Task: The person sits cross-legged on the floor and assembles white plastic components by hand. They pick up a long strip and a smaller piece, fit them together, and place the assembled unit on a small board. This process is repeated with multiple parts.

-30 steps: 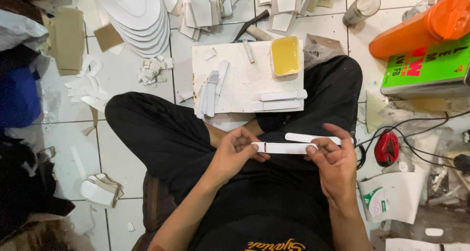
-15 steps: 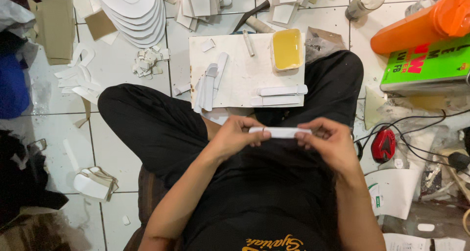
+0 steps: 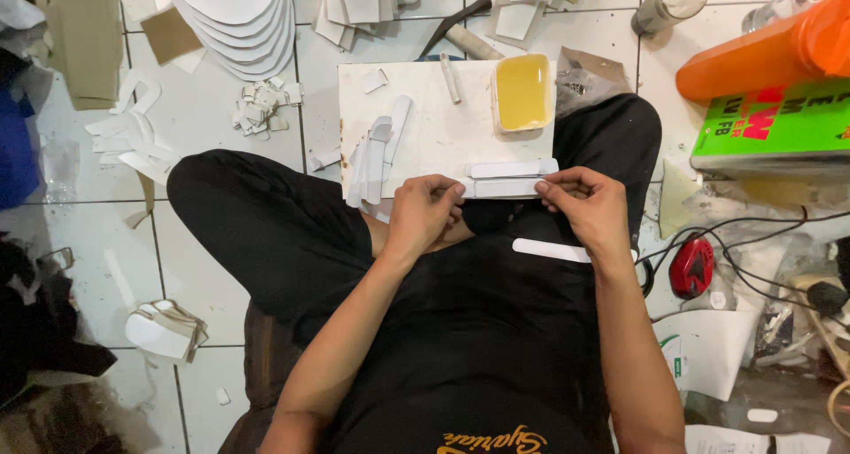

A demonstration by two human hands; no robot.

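At the far left, a stack of white sole-shaped sheets (image 3: 237, 16) fans out on the tiled floor (image 3: 221, 295), with a small heap of white offcuts (image 3: 261, 109) just near of it. Right of these, a white work board (image 3: 434, 131) rests across the seated person's crossed legs, and a bundle of narrow white strips (image 3: 376, 153) lies on its left part. The left hand (image 3: 425, 213) sits at the board's near edge, its fingers closed in a pinch on the left end of a white strip (image 3: 505, 188) that lies level along that edge. A second white strip (image 3: 512, 168) lies on the board just beyond it, touching or nearly so. A shallow tub of yellow glue (image 3: 521, 91) stands at the board's far right corner. The right hand (image 3: 589, 208) pinches the held strip's right end. Near of it, another loose strip (image 3: 551, 250) rests on the lap. Further right lie a red round device (image 3: 691, 266) and an orange bottle (image 3: 761, 51).
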